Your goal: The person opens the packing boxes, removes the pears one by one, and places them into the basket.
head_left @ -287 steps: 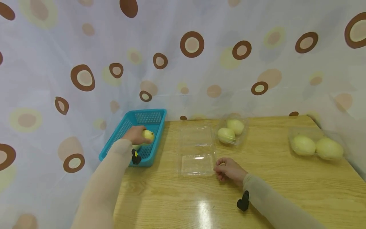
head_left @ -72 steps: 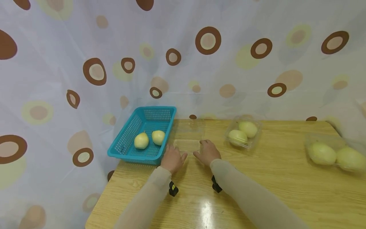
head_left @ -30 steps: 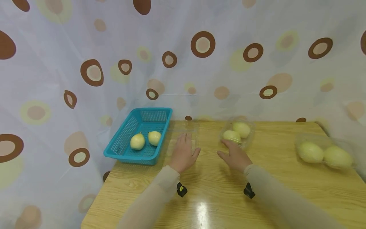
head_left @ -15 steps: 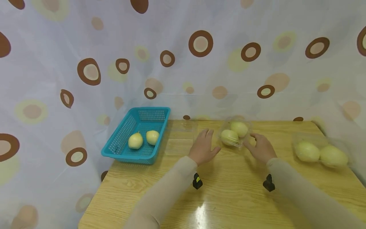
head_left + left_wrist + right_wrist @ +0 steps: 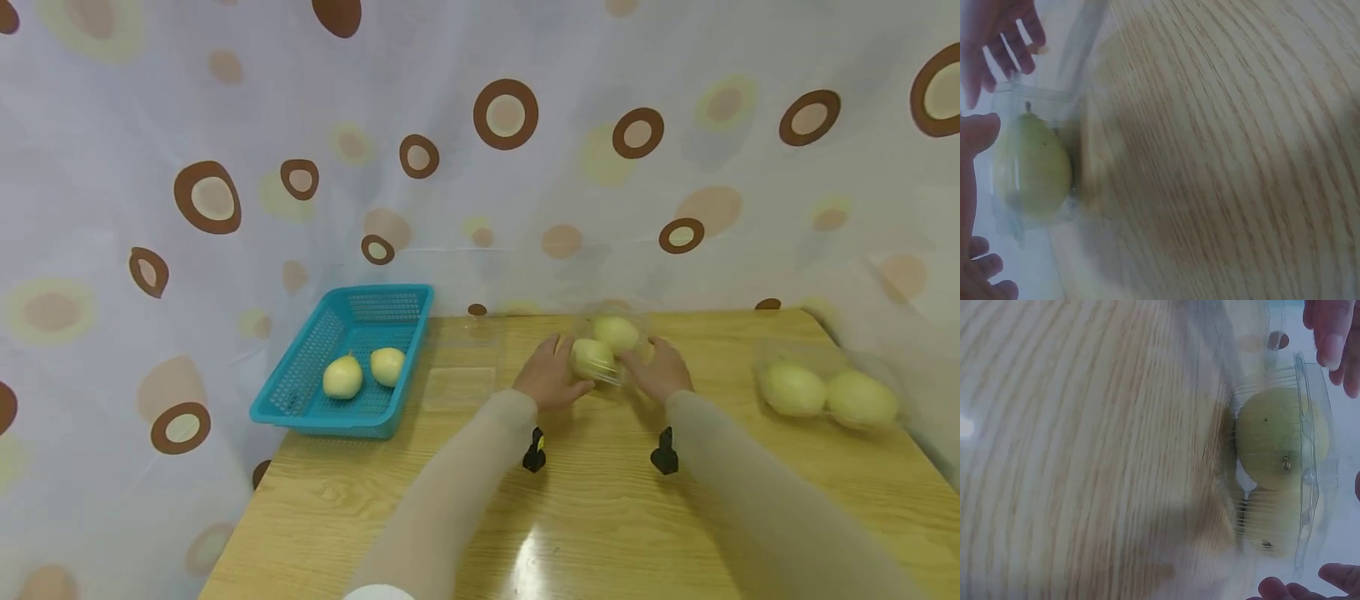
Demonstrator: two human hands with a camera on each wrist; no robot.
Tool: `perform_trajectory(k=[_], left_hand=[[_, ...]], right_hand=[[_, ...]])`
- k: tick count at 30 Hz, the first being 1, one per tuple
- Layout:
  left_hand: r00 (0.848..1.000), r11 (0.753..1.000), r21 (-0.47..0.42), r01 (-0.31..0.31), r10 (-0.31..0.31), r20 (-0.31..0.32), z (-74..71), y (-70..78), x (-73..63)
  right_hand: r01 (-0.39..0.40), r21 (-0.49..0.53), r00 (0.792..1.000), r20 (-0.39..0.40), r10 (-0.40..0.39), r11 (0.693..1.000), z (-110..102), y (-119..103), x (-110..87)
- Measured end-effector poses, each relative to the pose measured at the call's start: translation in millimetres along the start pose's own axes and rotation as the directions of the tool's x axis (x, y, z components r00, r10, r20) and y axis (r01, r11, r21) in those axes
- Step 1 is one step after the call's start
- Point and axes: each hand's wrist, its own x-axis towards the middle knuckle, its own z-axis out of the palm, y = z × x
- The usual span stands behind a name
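A clear plastic clamshell box [image 5: 1307, 506] with two yellow-green pears [image 5: 592, 360] stands near the back of the table, its lid down. My left hand [image 5: 547, 375] is at its left side, fingers extended along it and thumb towards the front. At the right side is my right hand [image 5: 662, 371], its thumb overlapping the box's front corner in the head view. The left wrist view shows a pear [image 5: 1035, 165] through the plastic, with spread fingers above and below it. Neither hand's fingers are curled round the box.
Left stands a blue plastic basket [image 5: 330, 427] holding two pears [image 5: 342, 377]. Beside it lies an opened clear clamshell [image 5: 459, 389], faint against the wood. Another clear box with two pears [image 5: 861, 398] sits at the right. A patterned curtain [image 5: 562, 167] hangs behind the table [image 5: 600, 517].
Earlier, my left hand held a pear over the basket. Both hands were later at the opened clamshell beside the basket, then moved right and came to either side of the pear box.
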Motion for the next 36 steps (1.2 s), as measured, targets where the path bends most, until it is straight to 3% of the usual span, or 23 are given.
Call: perform_trajectory(k=[3, 7, 13, 18, 26, 36], left_hand=[[1.0, 0.999, 0.033, -0.012, 0.012, 0.005, 7.9, 0.6, 6.8], [1.0, 0.999, 0.043, -0.019, 0.018, 0.018, 13.6, 3.6, 11.4], [1.0, 1.0, -0.002, 0.005, -0.005, 0.022, 16.2, 8.7, 12.7], [0.999, 0.999, 0.015, 0.032, -0.032, 0.031, 21.6, 7.7, 13.2], [0.996, 0.999, 0.022, 0.046, -0.047, 0.078, 14.6, 10.2, 11.9], [0.998, 0.999, 0.026, 0.039, -0.04, 0.043, 19.7, 7.5, 7.4]], right_hand=[[-0.033, 0.019, 0.999, 0.003, 0.033, 0.999, 4.2, -4.7, 5.6], [-0.02, 0.001, 1.0, 0.008, 0.02, 1.0, 9.7, -9.5, 11.4], [-0.028, 0.022, 0.999, 0.03, 0.028, 0.999, 15.2, -10.7, 13.7], [-0.031, 0.048, 0.999, 0.034, 0.03, 0.998, 17.1, -10.7, 10.7], [-0.015, 0.014, 0.999, 0.047, 0.014, 1.0, 16.1, -7.0, 10.1], [0.014, -0.063, 0.998, 0.058, -0.01, 0.998, 17.6, -5.8, 7.4]])
